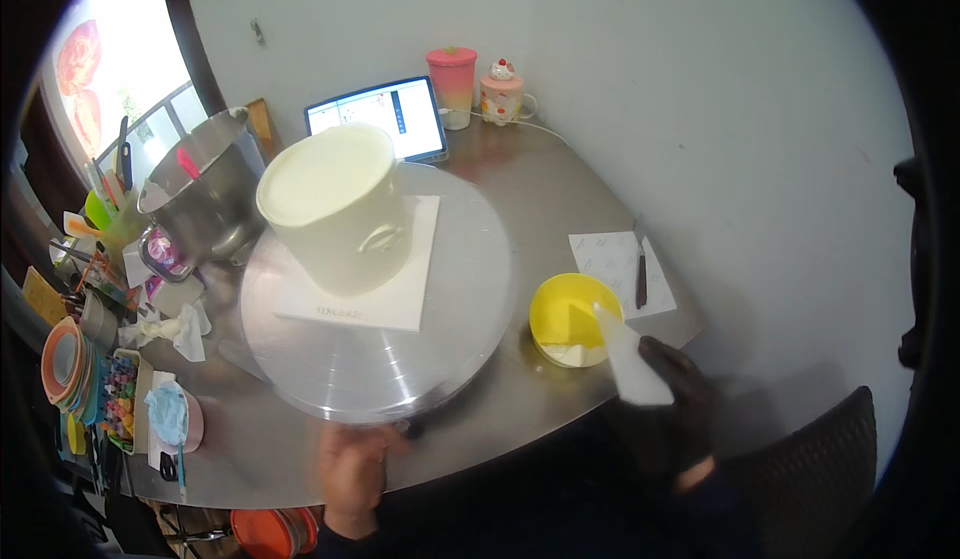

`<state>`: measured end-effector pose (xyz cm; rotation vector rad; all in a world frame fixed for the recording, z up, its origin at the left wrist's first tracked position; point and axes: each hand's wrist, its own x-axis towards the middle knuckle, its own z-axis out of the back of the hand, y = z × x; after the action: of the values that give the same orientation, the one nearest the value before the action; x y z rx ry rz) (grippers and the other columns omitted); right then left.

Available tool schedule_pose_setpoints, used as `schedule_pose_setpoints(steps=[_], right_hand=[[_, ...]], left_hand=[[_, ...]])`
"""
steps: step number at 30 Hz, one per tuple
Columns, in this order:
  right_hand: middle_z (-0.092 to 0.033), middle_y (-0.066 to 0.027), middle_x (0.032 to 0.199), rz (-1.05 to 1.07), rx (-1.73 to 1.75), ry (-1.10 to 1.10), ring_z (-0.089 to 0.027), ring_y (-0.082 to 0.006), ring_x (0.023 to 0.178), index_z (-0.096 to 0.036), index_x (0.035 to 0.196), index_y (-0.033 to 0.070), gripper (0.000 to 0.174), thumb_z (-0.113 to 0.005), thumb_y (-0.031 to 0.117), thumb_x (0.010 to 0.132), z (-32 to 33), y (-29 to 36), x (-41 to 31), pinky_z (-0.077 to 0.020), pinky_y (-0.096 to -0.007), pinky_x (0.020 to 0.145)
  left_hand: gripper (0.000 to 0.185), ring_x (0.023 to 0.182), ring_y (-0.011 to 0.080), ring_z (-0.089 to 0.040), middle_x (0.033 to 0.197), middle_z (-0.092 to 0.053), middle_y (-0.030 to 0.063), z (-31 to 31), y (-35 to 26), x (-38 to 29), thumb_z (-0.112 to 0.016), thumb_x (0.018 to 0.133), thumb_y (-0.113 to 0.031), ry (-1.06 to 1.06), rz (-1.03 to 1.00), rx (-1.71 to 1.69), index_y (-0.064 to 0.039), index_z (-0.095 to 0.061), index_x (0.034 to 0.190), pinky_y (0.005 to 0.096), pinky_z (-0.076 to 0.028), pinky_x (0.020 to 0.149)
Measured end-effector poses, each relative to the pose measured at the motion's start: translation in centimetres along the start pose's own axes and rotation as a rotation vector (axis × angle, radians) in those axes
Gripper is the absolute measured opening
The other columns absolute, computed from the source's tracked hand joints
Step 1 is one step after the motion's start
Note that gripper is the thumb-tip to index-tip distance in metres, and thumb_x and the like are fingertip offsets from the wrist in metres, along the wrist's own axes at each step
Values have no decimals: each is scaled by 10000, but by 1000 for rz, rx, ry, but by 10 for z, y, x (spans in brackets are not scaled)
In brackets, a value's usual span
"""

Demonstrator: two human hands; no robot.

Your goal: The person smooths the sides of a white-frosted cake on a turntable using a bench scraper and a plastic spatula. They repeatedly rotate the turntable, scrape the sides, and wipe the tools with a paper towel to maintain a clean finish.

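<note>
A tall cake [337,214] coated in pale cream stands on a square white board [409,289], which bears writing. A dent or raised ridge marks the right side of its coating. Both rest on a round metal turntable [465,259]. My left hand [352,461], bare and blurred, is at the turntable's near rim; its fingertips are partly hidden, so contact is unclear. In a dark glove, my right hand [675,386] grips a flat white scraper [634,367]. The scraper's tip overlaps the rim of a yellow bowl [574,296] with white cream in it.
Right of the turntable, a slim tool with a dark handle [641,281] lies on a marked paper sheet [592,247]. Behind the cake are a tablet [420,116] and two cups. Leftward stand a steel mixing bowl [217,214], a blue-cream tub [195,416] and piping nozzles [120,401].
</note>
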<state>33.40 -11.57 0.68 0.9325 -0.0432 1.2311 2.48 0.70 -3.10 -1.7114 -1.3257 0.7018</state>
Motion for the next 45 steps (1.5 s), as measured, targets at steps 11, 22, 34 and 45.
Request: schedule_pose_setpoints(steps=[11,22,34,45], right_hand=[[-605,-130,1253,141,-121,95,-608,-305,1116,-682,1137,124,477,-513,-147,781,1,-34,-24,-516,-374,925],[-614,-136,1231,26,38,265,-586,-306,1144,-683,1137,123,476,-552,-134,758,28,-34,-38,-505,-385,944],[-583,-106,1208,-809,1386,-92,-568,-267,1099,-491,1277,88,376,-586,246,949,14,-38,-32,-491,-440,884],[-560,-126,1221,-643,1174,-206,-545,-267,1148,-426,1352,63,450,-503,316,988,17,-33,7,-507,-454,877]], left_hand=[[766,1358,342,-362,1503,-326,165,-124,66,53,-676,849,-274,424,-456,1441,-25,-277,1454,466,-332,1073],[750,1356,299,-389,1467,-415,107,-127,69,55,-654,861,-372,357,-515,1598,-60,-314,1451,480,-356,1048],[706,1350,305,-390,1445,-441,101,-126,68,53,-635,867,-383,338,-545,1596,-56,-355,1426,457,-369,1045],[571,1271,328,-478,1354,-489,225,-48,14,25,-601,899,-169,286,90,370,39,-381,1383,429,-411,1019]])
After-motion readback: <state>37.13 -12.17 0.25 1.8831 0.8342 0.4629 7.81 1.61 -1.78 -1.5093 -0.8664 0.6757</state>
